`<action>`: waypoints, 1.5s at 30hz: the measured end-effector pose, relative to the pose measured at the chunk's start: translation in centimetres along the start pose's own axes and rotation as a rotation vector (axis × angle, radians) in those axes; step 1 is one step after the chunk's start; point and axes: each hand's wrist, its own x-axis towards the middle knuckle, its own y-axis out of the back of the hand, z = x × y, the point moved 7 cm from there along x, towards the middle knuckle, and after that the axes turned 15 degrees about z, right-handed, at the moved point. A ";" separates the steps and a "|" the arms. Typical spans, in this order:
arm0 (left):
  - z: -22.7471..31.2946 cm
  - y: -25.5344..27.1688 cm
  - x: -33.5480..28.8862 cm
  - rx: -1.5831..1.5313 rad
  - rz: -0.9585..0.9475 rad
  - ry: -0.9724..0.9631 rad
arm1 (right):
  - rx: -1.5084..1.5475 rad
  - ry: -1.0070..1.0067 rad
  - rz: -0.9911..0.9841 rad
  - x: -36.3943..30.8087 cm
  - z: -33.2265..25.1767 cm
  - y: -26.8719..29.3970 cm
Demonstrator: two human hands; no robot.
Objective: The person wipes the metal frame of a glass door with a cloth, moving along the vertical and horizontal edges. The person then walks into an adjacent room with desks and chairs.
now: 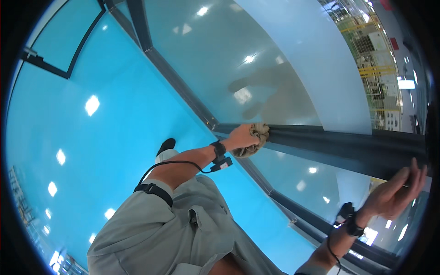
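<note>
My left hand (240, 137) is closed on a crumpled brown cloth (253, 142), which presses against a dark metal frame post (311, 137) near the bottom of the glass. Over at the right, my right hand (392, 195) has its fingers stretched out with nothing in them. It lies close to the same dark post, and whether the fingertips touch it I cannot tell. Both wrists carry a black strap with a small device and a cable. Part of the cloth is hidden behind my left fingers.
Large glass panels (206, 55) in dark frames rise on the right, with reflections on them. A lower dark rail (178, 91) runs along the shiny blue floor (119, 114). A black frame (82, 50) stands upper left. Yellow-railed equipment (373, 71) shows at the upper right.
</note>
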 end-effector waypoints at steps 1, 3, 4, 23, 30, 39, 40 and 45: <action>-1.5 1.5 0.6 0.037 0.079 0.067 | 0.174 -0.089 0.001 -1.5 -2.5 -2.0; -4.3 2.6 0.3 -0.020 0.145 0.127 | 0.530 -0.188 -0.155 -4.0 -9.3 -3.5; -4.2 2.3 -0.8 -0.151 0.126 0.113 | 0.704 -0.327 -0.347 -7.1 -11.8 -3.9; -9.5 4.6 -12.6 -1.041 0.078 0.418 | 1.588 -1.230 -1.368 -31.9 -39.5 -6.4; -10.2 3.9 -12.5 -1.107 0.144 0.553 | 1.206 -0.770 -1.334 -29.1 -40.2 -5.8; -12.1 5.4 -13.7 -0.955 0.033 0.567 | 1.196 -0.711 -1.460 -30.9 -43.8 -8.6; -12.4 5.3 -13.8 -0.923 0.023 0.571 | 1.171 -0.722 -1.477 -31.5 -44.0 -9.1; -16.0 5.0 -14.5 -0.856 -0.127 0.570 | 1.061 -0.367 -1.474 -33.2 -41.8 -12.5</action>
